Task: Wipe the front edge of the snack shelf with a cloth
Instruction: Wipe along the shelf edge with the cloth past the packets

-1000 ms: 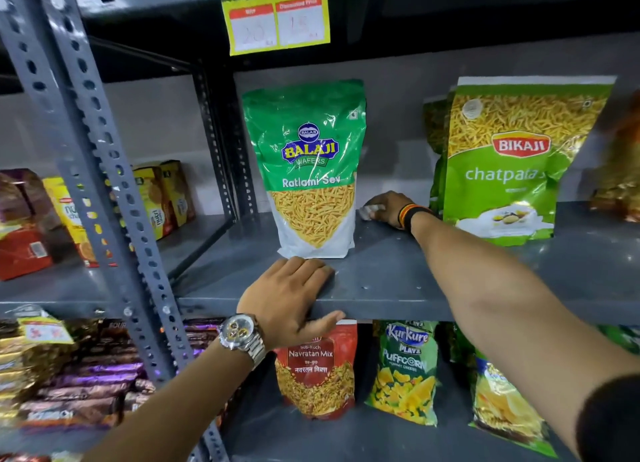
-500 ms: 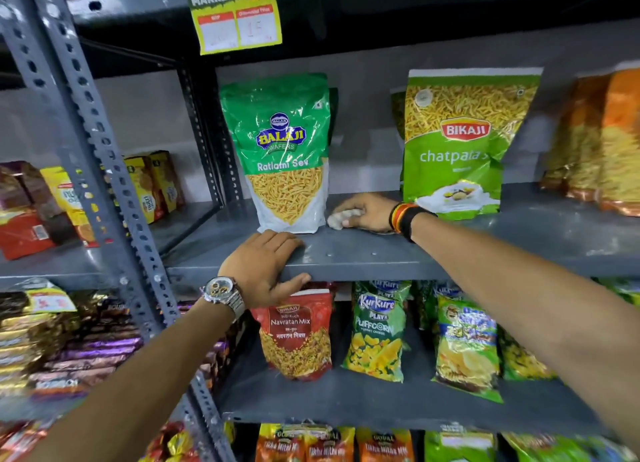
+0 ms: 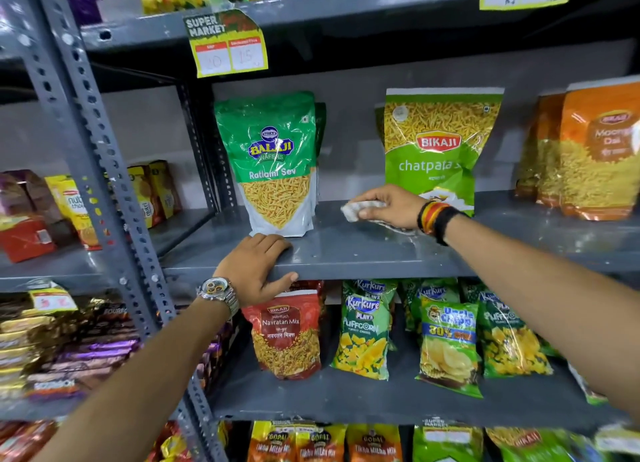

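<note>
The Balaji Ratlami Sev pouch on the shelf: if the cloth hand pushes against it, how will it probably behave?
The Balaji Ratlami Sev pouch stands upright on a narrow base, so a push near its top would probably tip it. Its glossy film looks slippery, so a low push may slide it along the grey shelf. It seems light and crinkly.

cloth (image 3: 360,209) on shelf (image 3: 346,253), between two snack bags

Cloth (image 3: 360,209): small, whitish, crumpled, pressed flat on the shelf top, mid-depth, between the two green packets.
Snack shelf (image 3: 363,250): grey metal, level; front edge nearest the viewer, smudged toward the right.
</note>
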Demonstrator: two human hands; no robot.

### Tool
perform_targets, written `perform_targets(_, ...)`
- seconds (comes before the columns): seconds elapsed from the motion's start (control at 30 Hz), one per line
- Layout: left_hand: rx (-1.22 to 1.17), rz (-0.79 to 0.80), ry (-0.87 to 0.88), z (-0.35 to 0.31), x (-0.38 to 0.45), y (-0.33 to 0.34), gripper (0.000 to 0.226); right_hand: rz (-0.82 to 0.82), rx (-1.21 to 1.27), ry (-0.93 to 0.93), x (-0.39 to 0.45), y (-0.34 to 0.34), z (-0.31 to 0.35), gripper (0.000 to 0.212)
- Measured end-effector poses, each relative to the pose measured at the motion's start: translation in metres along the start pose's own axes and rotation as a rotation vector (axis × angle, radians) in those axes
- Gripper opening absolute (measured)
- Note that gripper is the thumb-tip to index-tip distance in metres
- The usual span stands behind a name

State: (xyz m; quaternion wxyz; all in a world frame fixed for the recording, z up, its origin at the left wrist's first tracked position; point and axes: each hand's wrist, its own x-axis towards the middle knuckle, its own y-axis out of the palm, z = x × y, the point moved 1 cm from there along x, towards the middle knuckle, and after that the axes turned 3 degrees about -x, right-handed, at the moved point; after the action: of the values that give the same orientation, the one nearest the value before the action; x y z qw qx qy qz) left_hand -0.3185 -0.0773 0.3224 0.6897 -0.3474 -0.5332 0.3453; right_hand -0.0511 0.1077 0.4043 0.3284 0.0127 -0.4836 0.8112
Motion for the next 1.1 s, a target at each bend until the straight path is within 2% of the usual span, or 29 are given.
perform_targets(0.23, -0.030, -0.023, -0.027, 0.004, -0.002, 0.007, 0.068, -0.125, -0.122, 0.160, 0.074, 0.040, -0.011, 0.029)
perform_targets(0.37, -0.032, -0.068, -0.012, 0.009, 0.000, 0.015, 0.066, -0.076, -0.250, 0.249, 0.099, 0.064, -0.028, 0.022)
perform_targets(0.6, -0.017, -0.108, -0.004, 0.012, 0.000, 0.020, 0.067, -0.080, -0.308, 0.261, 0.121, 0.081, -0.019, 0.017)
perform_targets(0.7, -0.021, -0.115, -0.012, 0.010, -0.002, 0.020, 0.067, -0.034, -0.334, 0.224, 0.114, 0.083, -0.015, 0.021)
perform_targets(0.8, -0.029, -0.127, -0.013, 0.009, -0.002, 0.018, 0.064, -0.010, -0.257, 0.177, 0.095, 0.078, -0.013, 0.029)
perform_targets(1.0, -0.018, -0.094, -0.027, 0.006, -0.002, 0.016, 0.065, 0.043, -0.209, 0.071, 0.039, 0.055, -0.004, 0.032)
perform_targets(1.1, -0.010, -0.090, -0.029, 0.006, -0.002, 0.015, 0.066, 0.181, -0.100, -0.008, -0.003, 0.045, 0.005, 0.032)
